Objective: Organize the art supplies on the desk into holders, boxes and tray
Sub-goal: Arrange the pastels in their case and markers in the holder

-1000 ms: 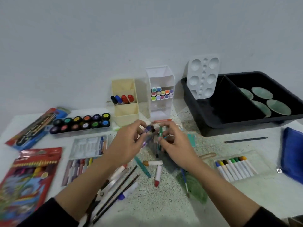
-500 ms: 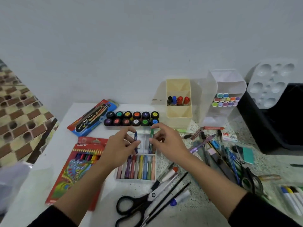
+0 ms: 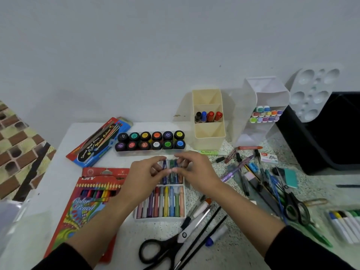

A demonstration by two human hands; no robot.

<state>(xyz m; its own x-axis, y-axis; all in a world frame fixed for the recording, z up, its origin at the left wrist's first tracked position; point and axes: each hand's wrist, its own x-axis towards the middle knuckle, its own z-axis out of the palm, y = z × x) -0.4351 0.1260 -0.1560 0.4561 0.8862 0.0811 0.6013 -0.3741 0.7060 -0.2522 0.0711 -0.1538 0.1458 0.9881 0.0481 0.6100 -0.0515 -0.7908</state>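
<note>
Both hands hover low over the far compartment of the white crayon box [image 3: 158, 218], almost meeting in the middle. The left hand [image 3: 144, 174] has its thumb and forefinger closed in a narrow pinch on a blue crayon [image 3: 164, 172]. The right hand [image 3: 196, 172] curls its fingers down onto a green crayon [image 3: 171, 164] just beside the blue one. It looks like a pinch too, though its thumb is tucked out of sight.

What matters for the next move is how the two crayons lie. Their long axes run straight away from the person, parallel to each other and to the full row of crayons [image 3: 161, 203] in the near compartment of the box. They sit within the far compartment, low enough that I can't tell whether they touch its floor. Each hand is on its own side, so neither has to cross. To my eye the sticks only need lowering and letting go.

Just behind the box stands a set of paint pots [image 3: 150, 140], and a colour pencil pack [image 3: 85, 201] lies to its left. Scissors [image 3: 161, 248] sit in front of the box. To its right is a scatter of loose pens [image 3: 239, 168] not yet sorted, and a beige holder [image 3: 208, 131] stands behind and to the right.
</note>
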